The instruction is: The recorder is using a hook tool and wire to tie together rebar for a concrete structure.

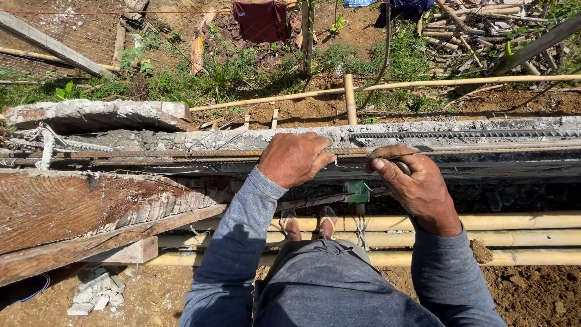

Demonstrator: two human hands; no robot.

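Across the frame's middle runs a rusty rebar (181, 154), stiff and heavy. The left hand (295, 158) wraps closed around it; the right hand (411, 181) pinches thin, bendable tie wire (354, 165) just beside.

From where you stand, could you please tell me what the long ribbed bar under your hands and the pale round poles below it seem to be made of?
The long ribbed bar looks like steel rebar: grey, dull, with a raised rib pattern and rusty patches. The pale round poles look like bamboo: yellowish, smooth, with ring-like nodes. The left hand and right hand grip thinner, rust-brown rods, probably steel too.
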